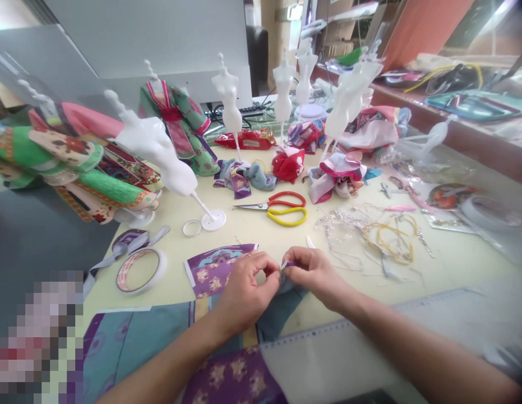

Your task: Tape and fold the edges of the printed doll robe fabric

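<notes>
My left hand and my right hand are close together over the middle of the table, both with thumb and fingertips pinched. Between them is the edge of a teal fabric piece, with a bit of purple and white at the pinch. The rest of this fabric hangs below my fingers, partly hidden by my left hand. A purple patterned fabric piece lies flat just beyond my left hand. Under my left forearm spreads a larger teal and purple printed fabric.
Red-and-yellow-handled scissors lie ahead. A tape roll is at left, a clear ruler under my right forearm. White mannequins, a dressed doll form and fabric bundles stand behind; chains and cords at right.
</notes>
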Tool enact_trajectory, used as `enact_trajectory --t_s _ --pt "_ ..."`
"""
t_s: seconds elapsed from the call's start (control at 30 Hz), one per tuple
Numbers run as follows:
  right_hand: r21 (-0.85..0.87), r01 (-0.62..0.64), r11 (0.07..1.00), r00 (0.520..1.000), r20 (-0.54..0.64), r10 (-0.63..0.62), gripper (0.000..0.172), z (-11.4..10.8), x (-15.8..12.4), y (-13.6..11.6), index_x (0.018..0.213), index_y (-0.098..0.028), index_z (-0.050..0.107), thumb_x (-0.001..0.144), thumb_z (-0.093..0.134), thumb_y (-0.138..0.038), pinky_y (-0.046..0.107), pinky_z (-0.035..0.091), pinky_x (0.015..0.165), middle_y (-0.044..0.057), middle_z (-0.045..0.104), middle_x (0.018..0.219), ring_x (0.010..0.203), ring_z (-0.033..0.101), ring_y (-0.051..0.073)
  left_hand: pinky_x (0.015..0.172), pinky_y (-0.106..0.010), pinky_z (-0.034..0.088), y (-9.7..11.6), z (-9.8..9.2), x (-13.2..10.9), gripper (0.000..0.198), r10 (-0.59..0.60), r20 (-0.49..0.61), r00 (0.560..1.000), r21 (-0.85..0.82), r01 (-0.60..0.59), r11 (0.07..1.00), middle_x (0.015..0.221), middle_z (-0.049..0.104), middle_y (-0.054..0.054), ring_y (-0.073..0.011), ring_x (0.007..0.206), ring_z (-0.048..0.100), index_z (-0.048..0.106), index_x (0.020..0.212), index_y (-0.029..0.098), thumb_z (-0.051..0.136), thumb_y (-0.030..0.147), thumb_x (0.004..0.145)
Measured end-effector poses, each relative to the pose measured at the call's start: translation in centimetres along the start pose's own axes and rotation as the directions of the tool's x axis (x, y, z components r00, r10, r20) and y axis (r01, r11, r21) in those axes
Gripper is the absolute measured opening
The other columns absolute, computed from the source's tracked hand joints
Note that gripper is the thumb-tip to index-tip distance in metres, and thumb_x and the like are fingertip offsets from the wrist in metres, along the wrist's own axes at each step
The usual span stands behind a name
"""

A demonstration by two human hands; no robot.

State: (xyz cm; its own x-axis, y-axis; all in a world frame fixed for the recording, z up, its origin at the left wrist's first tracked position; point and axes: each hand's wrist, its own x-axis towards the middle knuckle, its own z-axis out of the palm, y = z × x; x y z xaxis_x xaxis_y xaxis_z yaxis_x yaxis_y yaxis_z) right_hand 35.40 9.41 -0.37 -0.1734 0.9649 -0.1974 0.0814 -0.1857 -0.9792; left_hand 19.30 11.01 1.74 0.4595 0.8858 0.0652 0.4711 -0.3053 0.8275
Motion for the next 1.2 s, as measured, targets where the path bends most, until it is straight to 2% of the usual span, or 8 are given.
enact_trajectory --t_s 0.1,0.2,0.37,0.53,0.77,1.03,1.13,1.2 --pt "0.098 -0.085 0.992 0.995 0.053 0.08 0.007 -0.07 0.13 -0.12 0.068 -0.017 0.052 0.069 0.055 -0.023 0.02 0.026 0.044 -0.005 0.044 0.057 0.049 0.035 0.007 0.061 -0.025 0.039 0.23 -0.3 0.12 0.015 -0.102 0.068 0.993 -0.09 0.108 0.99 0.064 0.054 0.003 -0.0126 0.065 0.051 0.051 0.063 0.019 0.049 0.016 0.078" --pt "0.151 -0.137 0.979 0.989 0.076 0.126 0.009 -0.16 0.15 -0.33 0.066 -0.018 0.05 0.068 0.056 -0.024 0.02 0.023 0.041 -0.006 0.042 0.055 0.046 0.032 0.006 0.063 -0.025 0.039 0.42 -0.5 0.19 0.016 -0.096 0.082 0.992 -0.061 0.101 0.993 0.066 0.056 0.003 -0.0133 0.066 0.052 0.052 0.064 0.019 0.049 0.018 0.08" --pt "0.155 -0.141 0.978 0.989 0.056 0.134 0.01 -0.3 0.0 -0.44 0.065 -0.018 0.05 0.069 0.056 -0.025 0.02 0.021 0.041 -0.007 0.041 0.054 0.045 0.03 0.005 0.075 -0.032 0.039 0.19 -0.46 0.18 0.013 0.074 -0.005 0.997 0.144 -0.073 0.987 0.066 0.057 0.002 -0.0153 0.069 0.053 0.054 0.068 0.02 0.052 0.02 0.081" --pt "0.076 -0.074 0.994 0.997 -0.006 0.075 0.007 -0.18 -0.1 -0.34 0.065 -0.018 0.052 0.069 0.055 -0.023 0.021 0.026 0.046 -0.006 0.043 0.057 0.051 0.036 0.007 0.081 -0.036 0.039 -0.1 -0.29 -0.06 0.007 0.226 -0.109 0.968 0.256 -0.192 0.947 0.067 0.056 0.0 -0.0169 0.072 0.052 0.056 0.074 0.02 0.054 0.018 0.08" --pt "-0.081 0.032 0.996 0.999 -0.036 -0.035 0.005 -0.06 -0.2 0.14 0.066 -0.018 0.054 0.071 0.052 -0.018 0.022 0.031 0.05 -0.004 0.046 0.06 0.057 0.042 0.01 0.091 -0.04 0.036 -0.01 -0.34 -0.15 0.011 0.354 -0.109 0.929 0.38 -0.291 0.878 0.069 0.063 0.001 -0.0159 0.072 0.053 0.061 0.075 0.021 0.055 0.015 0.082" --pt "-0.212 0.111 0.971 0.989 -0.074 -0.129 0.009 0.39 -0.39 -0.3 0.059 -0.018 0.051 0.065 0.052 -0.011 0.023 0.03 0.051 -0.005 0.045 0.056 0.055 0.039 0.009 0.095 -0.043 0.033 -0.02 -0.03 -0.43 0.015 0.382 -0.068 0.922 0.496 -0.301 0.814 0.069 0.063 0.0 -0.0174 0.076 0.053 0.059 0.072 0.02 0.051 0.011 0.081" --pt "-0.174 0.097 0.98 0.993 -0.047 -0.106 0.008 0.36 -0.36 -0.23 0.061 -0.018 0.053 0.065 0.052 -0.011 0.022 0.03 0.051 -0.005 0.047 0.057 0.056 0.041 0.009 0.09 -0.04 0.036 0.06 -0.03 -0.3 0.016 0.337 -0.072 0.939 0.446 -0.272 0.853 0.066 0.059 0.0 -0.0171 0.073 0.051 0.056 0.068 0.02 0.05 0.011 0.079" --pt "-0.117 0.064 0.991 0.998 -0.017 -0.066 0.006 0.21 -0.31 -0.2 0.063 -0.018 0.055 0.066 0.052 -0.012 0.022 0.03 0.05 -0.004 0.049 0.059 0.057 0.042 0.009 0.081 -0.036 0.039 0.1 -0.21 -0.1 0.016 0.264 -0.098 0.96 0.36 -0.213 0.908 0.063 0.056 0.001 -0.016 0.069 0.05 0.054 0.064 0.019 0.05 0.01 0.077"
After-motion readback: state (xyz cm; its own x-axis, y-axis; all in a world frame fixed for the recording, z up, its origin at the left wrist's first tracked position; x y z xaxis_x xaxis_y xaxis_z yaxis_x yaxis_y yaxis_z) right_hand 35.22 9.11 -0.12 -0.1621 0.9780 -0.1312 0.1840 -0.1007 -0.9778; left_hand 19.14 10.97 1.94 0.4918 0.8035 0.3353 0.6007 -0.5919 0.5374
